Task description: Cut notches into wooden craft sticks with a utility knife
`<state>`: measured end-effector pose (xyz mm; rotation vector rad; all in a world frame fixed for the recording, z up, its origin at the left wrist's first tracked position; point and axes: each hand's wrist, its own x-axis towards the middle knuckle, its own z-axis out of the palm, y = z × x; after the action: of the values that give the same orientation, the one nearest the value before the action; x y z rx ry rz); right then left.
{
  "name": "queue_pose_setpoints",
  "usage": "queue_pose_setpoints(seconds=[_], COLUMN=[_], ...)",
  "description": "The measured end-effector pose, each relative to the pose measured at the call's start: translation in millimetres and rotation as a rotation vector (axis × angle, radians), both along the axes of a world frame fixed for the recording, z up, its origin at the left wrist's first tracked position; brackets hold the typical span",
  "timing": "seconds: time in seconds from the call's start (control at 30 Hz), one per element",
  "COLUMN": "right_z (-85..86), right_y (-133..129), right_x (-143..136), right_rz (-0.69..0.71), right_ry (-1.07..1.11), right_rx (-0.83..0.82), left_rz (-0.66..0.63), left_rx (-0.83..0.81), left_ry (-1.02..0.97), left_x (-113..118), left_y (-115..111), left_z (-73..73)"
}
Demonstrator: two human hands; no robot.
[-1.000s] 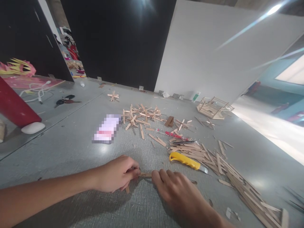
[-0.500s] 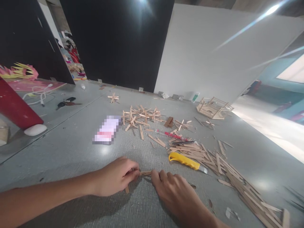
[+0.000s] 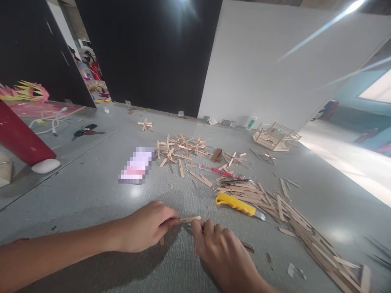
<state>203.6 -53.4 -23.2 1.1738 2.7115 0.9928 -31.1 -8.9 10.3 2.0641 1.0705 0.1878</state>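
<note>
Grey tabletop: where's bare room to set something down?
Mostly bare grey tabletop lies between the white oval object and pixelated pale rectangle, and between that rectangle and the left hand. Crowded: right of the yellow-handled knife, with tan wooden sticks.

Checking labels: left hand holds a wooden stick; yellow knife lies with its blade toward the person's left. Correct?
Wrong on the blade: the yellow knife lies with it toward the person's right, per the head view. The left hand does hold a wooden stick.
</note>
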Motion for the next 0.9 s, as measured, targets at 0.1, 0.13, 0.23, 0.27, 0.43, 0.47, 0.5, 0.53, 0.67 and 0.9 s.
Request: queue_pose_setpoints(seconds=[0.1,0.13,0.23,0.27,0.43,0.47,0.5,0.53,0.67,0.9], right_z=[-0.8,-0.4,1.5,2.0,3.8,3.9,4.0,4.0,3.5,2.8], right_y=[-0.2,-0.3,-0.7,-0.9,-1.7,-1.8,-2.0,-2.2,-4.0,-2.2], right_x=[0.2,0.2,0.0,-0.1,-0.3,-0.5,-0.7,-0.9,-1.0,1.1], right_rz=[0.006,0.007,-0.004,-0.013,-0.018,-0.018,-0.020,-0.020,-0.030,-0.023], right_ry=[-0.029,-0.043,-0.064,-0.065,-0.030,-0.015,0.000,0.014,0.023,0.016], right_rx=[0.012,0.015,0.020,0.023,0.039,0.040,0.042,0.047,0.034,-0.031], left_rz=[-0.009,-0.008,-0.007,-0.007,-0.006,-0.008,-0.009,-0.010,-0.003,0.034], left_rx=[0.042,0.054,0.047,0.038,0.020,0.021,0.024,0.025,0.012,0.047], left_ry=[0.000,-0.001,-0.007,-0.009,-0.022,-0.023,-0.022,-0.019,-0.022,-0.039], left_x=[-0.1,-0.1,-0.3,-0.4,0.3,0.5,0.7,0.8,-0.1,-1.9], left_y=[-0.2,-0.4,-1.5,-2.0,-2.1,-1.7,-1.3,-1.0,-1.0,-4.2], left_z=[0.4,0.6,1.1,1.3,3.8,4.8,5.8,6.7,7.7,0.1])
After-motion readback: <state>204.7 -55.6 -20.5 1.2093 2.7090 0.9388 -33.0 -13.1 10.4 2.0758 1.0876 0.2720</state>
